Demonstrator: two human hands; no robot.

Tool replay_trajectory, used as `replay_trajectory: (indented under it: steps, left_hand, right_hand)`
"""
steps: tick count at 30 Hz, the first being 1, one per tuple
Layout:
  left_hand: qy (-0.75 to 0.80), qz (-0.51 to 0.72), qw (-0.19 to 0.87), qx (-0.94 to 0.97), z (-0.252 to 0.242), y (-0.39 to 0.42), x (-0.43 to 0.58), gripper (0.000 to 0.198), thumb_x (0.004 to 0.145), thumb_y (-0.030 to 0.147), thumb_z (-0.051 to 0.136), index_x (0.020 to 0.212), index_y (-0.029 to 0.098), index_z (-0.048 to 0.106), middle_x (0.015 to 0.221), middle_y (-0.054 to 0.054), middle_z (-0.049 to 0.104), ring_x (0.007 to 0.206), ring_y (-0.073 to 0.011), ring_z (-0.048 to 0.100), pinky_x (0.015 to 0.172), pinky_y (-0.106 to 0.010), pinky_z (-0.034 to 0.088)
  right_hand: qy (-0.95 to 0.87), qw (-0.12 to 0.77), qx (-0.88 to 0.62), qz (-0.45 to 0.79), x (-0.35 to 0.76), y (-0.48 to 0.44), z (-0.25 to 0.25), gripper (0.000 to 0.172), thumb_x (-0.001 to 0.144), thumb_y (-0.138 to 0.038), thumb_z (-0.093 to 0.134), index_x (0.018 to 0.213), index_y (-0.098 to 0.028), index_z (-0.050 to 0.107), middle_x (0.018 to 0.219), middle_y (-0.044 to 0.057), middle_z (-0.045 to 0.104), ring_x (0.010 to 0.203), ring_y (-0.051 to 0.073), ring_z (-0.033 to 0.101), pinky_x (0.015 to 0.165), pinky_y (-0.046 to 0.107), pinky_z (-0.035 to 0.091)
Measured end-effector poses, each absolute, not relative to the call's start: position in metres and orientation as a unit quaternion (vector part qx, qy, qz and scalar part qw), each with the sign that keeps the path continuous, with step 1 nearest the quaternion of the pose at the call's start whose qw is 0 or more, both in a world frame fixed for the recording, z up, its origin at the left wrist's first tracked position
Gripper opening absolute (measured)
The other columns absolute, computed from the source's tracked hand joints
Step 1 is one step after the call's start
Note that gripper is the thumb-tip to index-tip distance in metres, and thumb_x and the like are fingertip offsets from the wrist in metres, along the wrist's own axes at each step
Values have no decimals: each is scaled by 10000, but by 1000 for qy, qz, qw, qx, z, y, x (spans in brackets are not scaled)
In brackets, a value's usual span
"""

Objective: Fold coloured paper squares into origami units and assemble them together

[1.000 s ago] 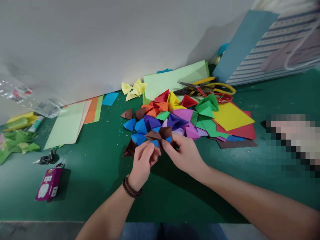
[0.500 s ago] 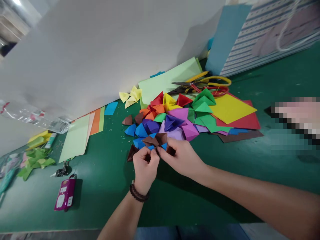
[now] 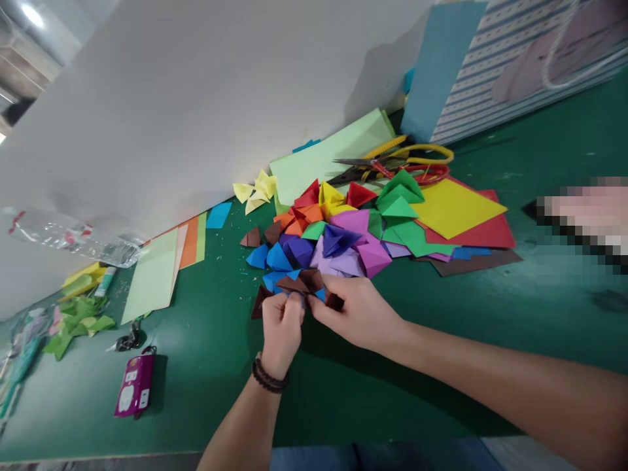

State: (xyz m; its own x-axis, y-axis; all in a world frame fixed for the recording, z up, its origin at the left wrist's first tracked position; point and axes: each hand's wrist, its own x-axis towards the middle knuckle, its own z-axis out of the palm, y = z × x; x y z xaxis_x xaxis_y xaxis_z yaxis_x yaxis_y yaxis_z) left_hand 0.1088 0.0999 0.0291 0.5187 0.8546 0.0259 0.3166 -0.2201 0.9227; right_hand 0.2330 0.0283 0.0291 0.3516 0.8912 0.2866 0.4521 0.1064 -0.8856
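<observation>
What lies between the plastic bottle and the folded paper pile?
The head view shows a pale green sheet, an orange paper strip and a green paper strip.

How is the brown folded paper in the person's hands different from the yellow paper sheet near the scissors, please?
The brown folded paper is dark and folded into points, while the yellow paper sheet is bright and flat. The brown folded paper is held between the left hand and right hand, while the yellow paper sheet lies on a red paper sheet with no hand on it. Both are coloured paper.
</observation>
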Motion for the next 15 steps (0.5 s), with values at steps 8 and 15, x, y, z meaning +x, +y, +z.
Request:
replay_trajectory:
  steps: [8, 15]
  left_hand:
    - [429, 277, 411, 755, 43, 104, 107, 361, 754, 273, 450, 441, 188, 293, 428, 44, 293, 442, -72, 269, 466, -251, 197]
    - [437, 253, 409, 760, 39, 106, 106, 417, 809, 351, 453, 454, 190, 306, 434, 43, 313, 439, -73, 287, 460, -244, 213]
  right_hand:
    - [-558, 512, -601, 253, 238, 26, 34, 309, 867, -322, 471, 597, -212, 370, 488, -53, 428, 434, 80, 379, 430, 222, 258]
    - [-533, 496, -630, 270, 243, 31, 30, 285, 876, -267, 408, 607, -189, 463, 496, -47, 427, 436, 83, 372, 442, 236, 243]
